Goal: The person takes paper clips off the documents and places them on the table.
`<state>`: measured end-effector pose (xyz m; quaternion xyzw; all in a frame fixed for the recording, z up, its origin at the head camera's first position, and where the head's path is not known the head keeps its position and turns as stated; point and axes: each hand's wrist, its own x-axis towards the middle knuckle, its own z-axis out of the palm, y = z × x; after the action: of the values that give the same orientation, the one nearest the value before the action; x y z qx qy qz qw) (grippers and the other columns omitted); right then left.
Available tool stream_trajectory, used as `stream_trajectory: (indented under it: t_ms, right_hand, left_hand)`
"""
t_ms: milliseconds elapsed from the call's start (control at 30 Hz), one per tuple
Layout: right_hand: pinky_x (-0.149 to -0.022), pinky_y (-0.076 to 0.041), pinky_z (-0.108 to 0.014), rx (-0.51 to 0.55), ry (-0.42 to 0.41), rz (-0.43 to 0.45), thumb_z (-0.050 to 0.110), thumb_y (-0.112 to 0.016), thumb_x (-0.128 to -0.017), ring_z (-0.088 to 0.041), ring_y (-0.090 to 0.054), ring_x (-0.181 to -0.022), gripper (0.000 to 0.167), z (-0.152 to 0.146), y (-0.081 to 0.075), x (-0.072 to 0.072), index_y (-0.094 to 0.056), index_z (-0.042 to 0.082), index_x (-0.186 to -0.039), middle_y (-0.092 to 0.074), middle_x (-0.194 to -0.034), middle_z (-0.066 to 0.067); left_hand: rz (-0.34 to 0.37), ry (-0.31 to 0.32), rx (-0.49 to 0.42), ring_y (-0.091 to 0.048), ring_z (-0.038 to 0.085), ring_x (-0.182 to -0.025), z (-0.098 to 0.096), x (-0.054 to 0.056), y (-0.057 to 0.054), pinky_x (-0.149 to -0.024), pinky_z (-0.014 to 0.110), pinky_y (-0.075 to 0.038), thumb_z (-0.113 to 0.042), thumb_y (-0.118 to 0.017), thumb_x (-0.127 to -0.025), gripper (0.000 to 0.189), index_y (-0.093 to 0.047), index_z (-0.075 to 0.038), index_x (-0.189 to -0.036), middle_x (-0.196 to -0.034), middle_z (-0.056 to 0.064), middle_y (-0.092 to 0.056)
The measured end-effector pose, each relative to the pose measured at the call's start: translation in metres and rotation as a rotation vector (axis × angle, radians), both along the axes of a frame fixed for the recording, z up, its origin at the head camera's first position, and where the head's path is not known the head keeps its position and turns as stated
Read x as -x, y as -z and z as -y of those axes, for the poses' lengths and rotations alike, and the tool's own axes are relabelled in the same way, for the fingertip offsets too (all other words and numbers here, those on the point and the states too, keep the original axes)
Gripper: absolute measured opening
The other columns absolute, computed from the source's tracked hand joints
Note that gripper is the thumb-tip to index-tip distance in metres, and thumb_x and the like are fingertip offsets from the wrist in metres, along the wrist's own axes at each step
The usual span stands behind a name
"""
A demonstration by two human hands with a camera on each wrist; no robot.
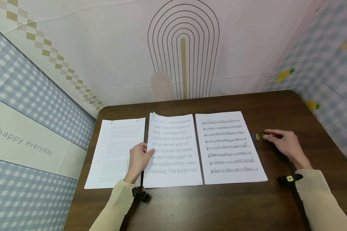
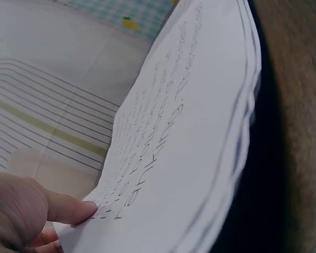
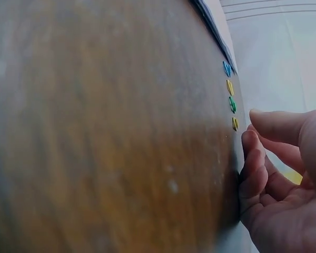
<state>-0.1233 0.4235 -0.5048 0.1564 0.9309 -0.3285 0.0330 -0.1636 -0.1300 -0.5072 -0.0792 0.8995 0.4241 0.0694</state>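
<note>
My left hand (image 1: 139,158) grips the left edge of the middle stack of printed sheets (image 1: 173,166), thumb on top and fingers beneath. In the left wrist view that stack (image 2: 200,132) bows upward, with its layered sheet edges showing. My right hand (image 1: 287,145) is at the right end of a short row of coloured paper clips (image 1: 257,137), fingertips right beside the last one. In the right wrist view, blue, yellow and green clips (image 3: 229,87) lie on the table, and the thumb and bent forefinger stand slightly apart with nothing visible between them.
On the left lies a text stack (image 1: 115,154) with two paper clips along its top edge. Sheet music (image 1: 228,147) lies right of the middle stack. All are on a dark wooden table (image 1: 208,205), with a patterned cloth (image 1: 121,48) hanging behind it.
</note>
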Motion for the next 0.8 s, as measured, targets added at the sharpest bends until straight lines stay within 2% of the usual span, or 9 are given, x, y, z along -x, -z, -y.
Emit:
stream_trajectory:
  t_ms: [133,233,467,600,700,800]
  right_hand:
    - [-0.072,-0.044,-0.012,0.023,0.021,-0.010,0.037,-0.064,-0.111,-0.004,-0.055,-0.092,0.047,0.000,0.002,-0.001,-0.070,0.003,-0.143,-0.072,-0.129,-0.024]
    - [-0.072,-0.044,-0.011,0.041,0.023,-0.014,0.041,-0.063,-0.111,0.001,-0.055,-0.091,0.050,-0.001,0.003,-0.002,-0.069,0.004,-0.144,-0.071,-0.128,-0.019]
    - [-0.074,-0.045,-0.010,0.086,0.036,-0.025,0.049,-0.065,-0.108,-0.001,-0.056,-0.092,0.056,-0.002,0.004,-0.004,-0.069,0.006,-0.143,-0.065,-0.108,0.015]
    - [-0.074,-0.045,-0.011,0.137,0.071,-0.046,0.050,-0.064,-0.109,-0.005,-0.054,-0.093,0.057,0.003,0.004,-0.004,-0.067,0.006,-0.145,-0.061,-0.105,0.019]
    - [-0.073,-0.046,-0.011,0.176,0.095,-0.077,0.048,-0.064,-0.109,-0.006,-0.053,-0.094,0.057,0.013,0.000,-0.007,-0.065,0.005,-0.145,-0.061,-0.103,0.022]
    - [-0.075,-0.046,-0.010,0.207,0.095,-0.114,0.046,-0.065,-0.109,-0.007,-0.054,-0.095,0.054,0.032,-0.008,-0.012,-0.065,0.005,-0.145,-0.062,-0.104,0.023]
  left_hand:
    - [-0.080,0.045,0.082,-0.066,0.019,-0.058,-0.002,-0.001,-0.001,-0.052,0.023,-0.051,-0.009,-0.080,-0.095,0.018,-0.075,0.006,-0.104,-0.081,0.019,-0.077]
    - [-0.132,0.075,0.144,-0.067,0.019,-0.057,-0.004,-0.001,-0.002,-0.051,0.024,-0.051,-0.006,-0.079,-0.094,0.017,-0.075,0.008,-0.103,-0.080,0.020,-0.077]
    - [-0.149,0.111,0.278,-0.071,0.024,-0.056,-0.009,-0.005,-0.004,-0.049,0.028,-0.057,-0.006,-0.082,-0.093,0.025,-0.074,0.013,-0.106,-0.081,0.025,-0.077]
    - [-0.167,0.135,0.416,-0.068,0.026,-0.053,-0.010,-0.006,-0.004,-0.045,0.031,-0.056,-0.011,-0.085,-0.092,0.029,-0.073,0.014,-0.101,-0.075,0.024,-0.073]
    - [-0.174,0.156,0.526,-0.062,0.023,-0.051,-0.011,-0.006,-0.006,-0.042,0.031,-0.049,-0.018,-0.085,-0.094,0.031,-0.072,0.010,-0.095,-0.071,0.018,-0.070]
    - [-0.172,0.169,0.615,-0.057,0.022,-0.051,-0.012,-0.007,-0.009,-0.042,0.031,-0.043,-0.025,-0.085,-0.095,0.035,-0.073,0.008,-0.094,-0.074,0.015,-0.068]
